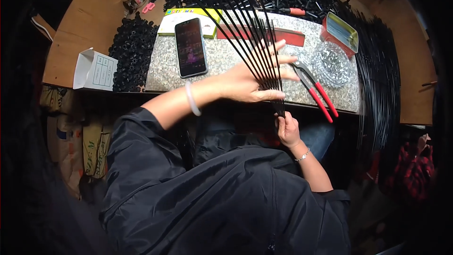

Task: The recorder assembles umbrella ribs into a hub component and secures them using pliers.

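Note:
A fan of thin black rods (270, 79) rises from my right hand (289, 132), whose fingers pinch their gathered lower ends just off the table's front edge. The rods spread apart toward the top. My left hand (238, 83) reaches across from the left at the fan's lower part, fingers stretched out and spread; rods cross in front of it, and its fingers are slightly blurred. Whether it touches the rods I cannot tell. Just right of its fingertips lie red-handled pliers (315, 89), their handles jutting past the table edge.
A phone (191, 47) rests on the speckled board (163, 73), by a yellow-green box (166, 29). To the right are a clear round dish (332, 63), a red tin (340, 33) and long black rods (377, 75). Black parts (132, 52) heap behind and left, near a white carton (94, 70).

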Available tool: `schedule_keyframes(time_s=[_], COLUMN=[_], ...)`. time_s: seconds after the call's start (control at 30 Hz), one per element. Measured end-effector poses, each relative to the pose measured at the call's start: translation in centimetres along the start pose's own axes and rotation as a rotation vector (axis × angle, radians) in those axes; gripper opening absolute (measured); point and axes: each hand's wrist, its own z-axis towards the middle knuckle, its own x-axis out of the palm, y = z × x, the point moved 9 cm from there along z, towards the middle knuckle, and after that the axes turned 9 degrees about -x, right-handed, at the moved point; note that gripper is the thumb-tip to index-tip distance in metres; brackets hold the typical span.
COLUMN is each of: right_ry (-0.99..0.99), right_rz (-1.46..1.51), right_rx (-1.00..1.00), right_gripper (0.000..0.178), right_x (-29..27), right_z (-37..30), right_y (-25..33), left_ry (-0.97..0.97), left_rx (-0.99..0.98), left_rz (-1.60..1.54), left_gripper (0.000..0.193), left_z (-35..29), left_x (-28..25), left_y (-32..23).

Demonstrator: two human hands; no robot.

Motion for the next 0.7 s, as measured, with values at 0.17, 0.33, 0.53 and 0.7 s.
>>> schedule_keyframes(time_s=[0.17, 0.33, 0.53, 0.7], right_ry=[0.331, 0.532, 0.071, 0.223], right_rz=[-0.365, -0.051, -0.708, -0.74], right_rx=[0.069, 0.24, 0.171, 0.202], right_gripper=[0.04, 0.019, 0.02, 0.02], right_x=[-1.5, -8.2, -21.3, -21.7], right_z=[0.6, 7.9, 19.5, 22.9], right_y=[3.0, 8.3, -0.1, -8.9], left_ry=[0.033, 0.147, 0.131, 0.162], left_rx=[0.115, 0.098, 0.02, 0.014], left_rz=[0.144, 0.318, 0.343, 0.343], left_gripper=[0.045, 0.072, 0.071, 0.071], left_z=[-1.4, -4.5, -2.7, -2.8], left_x=[3.4, 6.3, 5.8, 5.9], left_y=[-1.3, 0.4, 0.0, 0.0])
